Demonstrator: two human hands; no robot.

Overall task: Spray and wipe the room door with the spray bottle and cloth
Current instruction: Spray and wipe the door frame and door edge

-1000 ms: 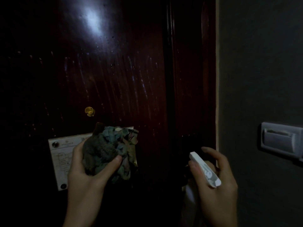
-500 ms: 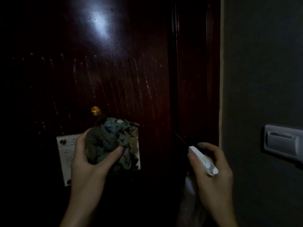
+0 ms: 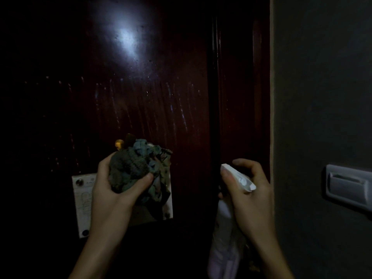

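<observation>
Before the wet door (image 3: 141,57), the left hand (image 3: 112,188) gripped the bunched cloth (image 3: 132,168); the right hand (image 3: 253,198) held the spray bottle (image 3: 239,179). Overlapping strokes would best clear the runs (image 3: 183,115).

A white notice (image 3: 82,206) hangs low to the left, with a round stud (image 3: 79,182) in its top corner and faint print too dim to read. Just above it is a small brass peephole (image 3: 119,143). To the right stands a dark grey wall (image 3: 322,97), edged by a pale strip (image 3: 271,97). A grey slotted holder (image 3: 348,186) is mounted on the wall.
</observation>
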